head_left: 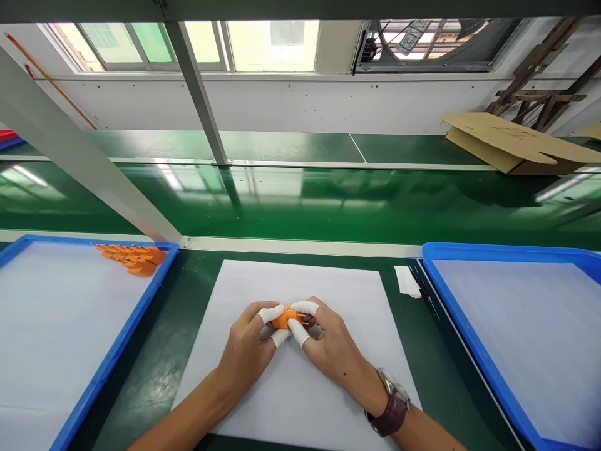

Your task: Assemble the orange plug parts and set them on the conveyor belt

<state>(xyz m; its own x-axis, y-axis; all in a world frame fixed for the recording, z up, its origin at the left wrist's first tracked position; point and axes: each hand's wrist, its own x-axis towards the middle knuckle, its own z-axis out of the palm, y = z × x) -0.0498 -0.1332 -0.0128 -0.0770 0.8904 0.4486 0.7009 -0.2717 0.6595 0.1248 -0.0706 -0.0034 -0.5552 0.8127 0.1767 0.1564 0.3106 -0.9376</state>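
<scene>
Head: left hand (248, 341), right hand (331, 338) partly hide apparent toy (283, 318) between trays (434, 255).

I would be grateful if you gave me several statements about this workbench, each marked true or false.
1. Both the left hand and the right hand are at the small orange piece. True.
2. The wristwatch is on the left wrist. False: it is on the right wrist.
3. The cluster of orange pieces lies in the right tray. False: it lies in the left tray.
4. White covers are on some fingertips of both hands. True.
5. The cardboard box stands beyond the left tray. False: it is at the far right, beyond the right tray.
</scene>
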